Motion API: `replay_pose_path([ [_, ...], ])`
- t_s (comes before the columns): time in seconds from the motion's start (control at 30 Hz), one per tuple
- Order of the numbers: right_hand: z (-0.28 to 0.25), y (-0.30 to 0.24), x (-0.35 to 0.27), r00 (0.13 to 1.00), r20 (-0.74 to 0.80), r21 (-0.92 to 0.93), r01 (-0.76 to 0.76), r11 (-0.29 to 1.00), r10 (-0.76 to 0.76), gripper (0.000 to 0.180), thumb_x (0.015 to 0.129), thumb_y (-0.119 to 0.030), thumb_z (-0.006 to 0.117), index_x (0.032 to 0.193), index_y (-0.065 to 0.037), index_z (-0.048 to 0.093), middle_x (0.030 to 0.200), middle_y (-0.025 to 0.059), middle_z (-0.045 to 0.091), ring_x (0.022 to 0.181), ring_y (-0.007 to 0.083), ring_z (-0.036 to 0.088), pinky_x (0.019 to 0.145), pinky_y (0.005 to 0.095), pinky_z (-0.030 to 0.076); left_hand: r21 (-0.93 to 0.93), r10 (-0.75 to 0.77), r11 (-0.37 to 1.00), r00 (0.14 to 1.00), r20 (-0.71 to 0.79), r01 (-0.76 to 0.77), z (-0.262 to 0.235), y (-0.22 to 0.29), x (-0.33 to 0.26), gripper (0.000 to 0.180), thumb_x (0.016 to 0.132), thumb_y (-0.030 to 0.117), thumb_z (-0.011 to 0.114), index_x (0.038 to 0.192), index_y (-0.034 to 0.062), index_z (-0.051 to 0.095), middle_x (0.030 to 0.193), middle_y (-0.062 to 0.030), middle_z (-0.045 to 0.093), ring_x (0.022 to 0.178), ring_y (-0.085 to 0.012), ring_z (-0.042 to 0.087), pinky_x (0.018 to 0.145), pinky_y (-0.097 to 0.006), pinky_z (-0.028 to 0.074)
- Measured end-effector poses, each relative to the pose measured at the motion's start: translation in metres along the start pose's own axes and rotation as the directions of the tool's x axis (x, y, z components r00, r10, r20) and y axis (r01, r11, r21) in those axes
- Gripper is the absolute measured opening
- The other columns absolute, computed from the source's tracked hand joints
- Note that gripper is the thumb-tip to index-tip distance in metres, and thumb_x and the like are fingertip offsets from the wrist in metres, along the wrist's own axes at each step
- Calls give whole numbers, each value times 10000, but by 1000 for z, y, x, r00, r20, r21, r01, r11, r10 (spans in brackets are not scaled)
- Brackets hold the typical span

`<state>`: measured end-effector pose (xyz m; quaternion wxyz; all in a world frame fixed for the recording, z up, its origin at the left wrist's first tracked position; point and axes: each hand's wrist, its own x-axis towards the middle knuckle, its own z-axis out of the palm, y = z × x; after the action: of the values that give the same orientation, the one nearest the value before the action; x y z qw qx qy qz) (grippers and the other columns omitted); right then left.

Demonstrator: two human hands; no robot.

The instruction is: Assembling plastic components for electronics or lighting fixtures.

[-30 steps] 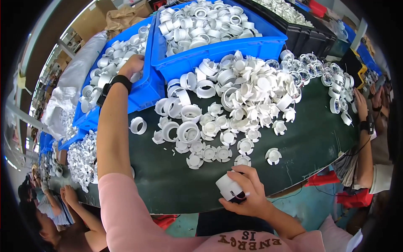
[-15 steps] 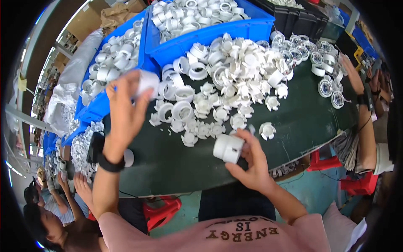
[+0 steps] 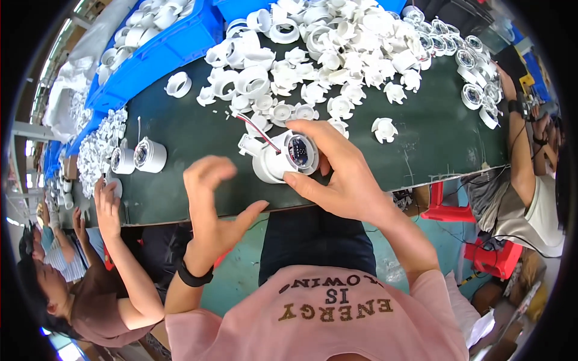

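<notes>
My right hand (image 3: 346,174) grips a round white plastic housing (image 3: 269,166) by its side, thumb below and fingers above. The housing lies tipped, so a small dark circuit board (image 3: 299,150) in its round end faces up. Thin red, white and dark wires (image 3: 256,128) come out over its top, next to a white tab. To the left of the housing, my left hand (image 3: 220,204) holds nothing, its thumb and slightly blurred fingers spread apart. Beyond the housing lie several white finned caps (image 3: 282,112) and white rings (image 3: 253,82).
A large heap of white parts (image 3: 361,42) covers the far middle of the dark green table (image 3: 198,132). Blue bins (image 3: 162,51) stand far left. Two housings with boards (image 3: 150,154) sit at left. Clear-faced round units (image 3: 472,93) lie far right. People sit at both sides.
My left hand has come down toward me, without the white part it held. The housing in my right hand is turned, now showing its board and wires. The whole view has shifted.
</notes>
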<state>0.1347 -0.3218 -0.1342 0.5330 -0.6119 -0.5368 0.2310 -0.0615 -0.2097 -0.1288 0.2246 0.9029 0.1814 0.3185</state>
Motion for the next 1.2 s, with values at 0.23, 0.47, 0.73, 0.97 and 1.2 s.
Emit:
replay_pose_path([
  [0.23,1,-12,10,984,180,-186,44,982,-10,524,733,-101,707,1221,-43,526,1067,114,532,759,226,569,635,311,469,-122,-293,945,950,103,305,18,-14,-19,733,679,179,815,1280,-25,448,1210,-188,506,1122,-342,480,964,-386,390],
  [0.47,11,-4,-21,980,158,303,-162,939,118,645,702,49,756,1268,-16,453,1156,86,468,887,148,590,709,282,516,-718,-379,611,919,105,334,42,13,-6,423,969,268,477,1251,-45,439,1129,-137,544,985,-177,523,877,-318,413],
  [0.73,18,-3,-36,998,61,357,-12,934,-11,620,726,-90,802,1239,11,469,1177,151,444,771,166,622,632,266,536,-565,-169,823,976,-140,61,49,17,-15,491,951,386,478,1172,-53,476,1094,-191,539,941,-269,528,798,-358,443],
  [0.97,18,-7,-44,999,-28,276,-37,960,47,468,753,-18,753,1169,10,541,1130,119,482,808,134,591,615,231,510,-397,41,917,999,29,-27,41,15,-12,401,898,288,532,1124,-42,509,1168,-217,506,969,-349,529,843,-425,431],
  [1.2,5,-19,-36,993,-113,226,51,973,-25,576,757,-179,777,1245,-25,514,1192,140,483,946,203,572,762,310,506,-803,-463,427,863,201,416,48,41,-15,416,983,298,427,1259,-13,402,1197,-119,497,1060,-167,499,917,-315,405],
])
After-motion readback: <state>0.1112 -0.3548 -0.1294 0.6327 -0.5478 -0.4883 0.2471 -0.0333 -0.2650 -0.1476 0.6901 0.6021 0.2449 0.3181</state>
